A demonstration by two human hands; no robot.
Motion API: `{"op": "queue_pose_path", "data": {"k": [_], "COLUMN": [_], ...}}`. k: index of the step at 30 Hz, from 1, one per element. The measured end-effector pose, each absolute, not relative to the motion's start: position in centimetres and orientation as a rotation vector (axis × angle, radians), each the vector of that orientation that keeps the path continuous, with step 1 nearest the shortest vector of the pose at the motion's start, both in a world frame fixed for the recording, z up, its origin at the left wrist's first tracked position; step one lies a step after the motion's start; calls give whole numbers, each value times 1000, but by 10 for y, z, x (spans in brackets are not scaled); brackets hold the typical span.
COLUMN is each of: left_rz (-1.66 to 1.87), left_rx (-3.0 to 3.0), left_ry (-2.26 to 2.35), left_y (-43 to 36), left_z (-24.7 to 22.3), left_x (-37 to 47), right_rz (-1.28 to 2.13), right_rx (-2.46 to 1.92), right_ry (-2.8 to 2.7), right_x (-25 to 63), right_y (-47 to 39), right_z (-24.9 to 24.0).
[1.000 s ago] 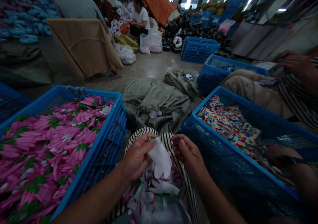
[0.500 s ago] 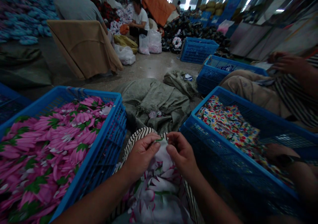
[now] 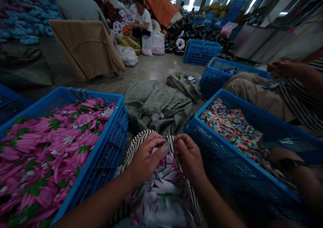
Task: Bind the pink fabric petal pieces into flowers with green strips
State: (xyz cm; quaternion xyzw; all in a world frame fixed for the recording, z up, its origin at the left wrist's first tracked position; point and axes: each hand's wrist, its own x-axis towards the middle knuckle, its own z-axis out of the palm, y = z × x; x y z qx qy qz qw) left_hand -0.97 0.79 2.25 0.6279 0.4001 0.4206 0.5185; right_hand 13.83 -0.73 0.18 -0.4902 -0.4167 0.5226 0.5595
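the left hand (image 3: 147,157) and the right hand (image 3: 188,155), raised above a heap of loose pieces (image 3: 164,191) in white and magenta. thumb and fingers of the left hand are clamped on a cloth piece (image 3: 167,146), pale with green at its upper edge, which is mostly hidden by the grip. the right hand is just beside it, apart from the cloth, with fingers curled in (whether the tips pinch anything fine cannot be told). the material is judged light, soft and limp, hardly fragile, perhaps slightly slippery; it would probably crease rather than resist. the surest hold seems a fingertip pinch at the green edge. at left, pink pieces (image 3: 82,120) with green caps fill a blue crate (image 3: 87,93).
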Motion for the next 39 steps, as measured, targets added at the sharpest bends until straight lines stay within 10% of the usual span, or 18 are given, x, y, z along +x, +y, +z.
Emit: {"op": "queue_pose_path", "data": {"k": [39], "left_rz": [817], "left_rx": [455], "left_ry": [748], "left_y": [10], "left_z": [16], "left_x": [-2], "right_rz": [1576], "right_rx": [-1178], "right_ry": [-846], "right_x": [150], "right_y": [-8], "right_z": [-13]}}
